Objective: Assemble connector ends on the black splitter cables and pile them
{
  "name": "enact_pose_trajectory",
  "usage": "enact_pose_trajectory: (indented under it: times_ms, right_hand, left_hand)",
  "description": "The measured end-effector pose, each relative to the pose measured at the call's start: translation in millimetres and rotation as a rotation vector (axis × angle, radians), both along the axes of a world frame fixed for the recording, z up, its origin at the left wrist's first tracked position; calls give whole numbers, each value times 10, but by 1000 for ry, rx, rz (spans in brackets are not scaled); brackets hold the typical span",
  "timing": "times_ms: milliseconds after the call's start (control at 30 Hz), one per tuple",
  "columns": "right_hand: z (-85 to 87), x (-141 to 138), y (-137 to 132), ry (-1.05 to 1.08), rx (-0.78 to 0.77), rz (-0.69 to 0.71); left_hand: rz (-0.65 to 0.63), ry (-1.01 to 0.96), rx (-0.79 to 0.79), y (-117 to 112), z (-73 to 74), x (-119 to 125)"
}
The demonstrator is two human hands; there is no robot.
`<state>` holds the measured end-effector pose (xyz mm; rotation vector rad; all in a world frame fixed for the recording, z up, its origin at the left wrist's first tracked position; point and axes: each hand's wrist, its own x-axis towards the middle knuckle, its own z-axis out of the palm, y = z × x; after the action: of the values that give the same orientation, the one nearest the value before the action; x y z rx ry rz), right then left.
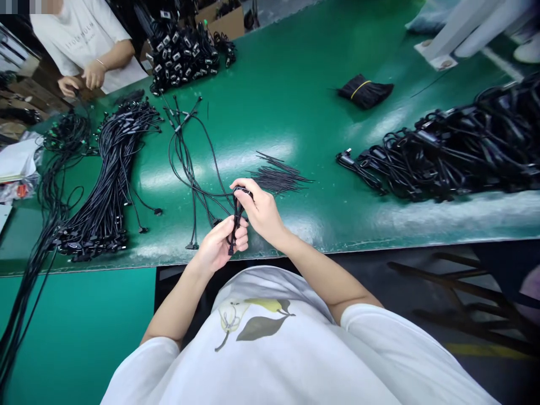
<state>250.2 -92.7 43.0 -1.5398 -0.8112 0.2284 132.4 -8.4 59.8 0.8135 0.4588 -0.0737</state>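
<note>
I note the cable bundle [237, 218] held over the table's [295, 112] near edge, its long axis running away from me. Right hand [262, 212] pinches the far loop, fingers closed. Left hand [218, 246] wraps the near end. Loose ties [278, 177] lie just beyond, closer to the right hand.

The head-worn camera looks forward and steeply down, past the wearer's white printed shirt [270, 349], onto the glossy green worktop [295, 95]. It is close above the worktop's near edge, where the left hand [219, 246] and right hand [261, 212] meet.
</note>
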Motion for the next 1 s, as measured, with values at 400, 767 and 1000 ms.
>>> enact_pose_trajectory:
  times_ms: [400,767,1000]
  right_hand:
    - [-82,7,56,195,48,29]
    - [-499,-199,-127,541,15,149]
    - [-482,558,-917,219,-354,-123]
  left_hand:
    - [85,-16,84,-182,-187,-38]
    - [100,35,233,-237,-505,188]
    - [-134,50,1400,337,-507,20]
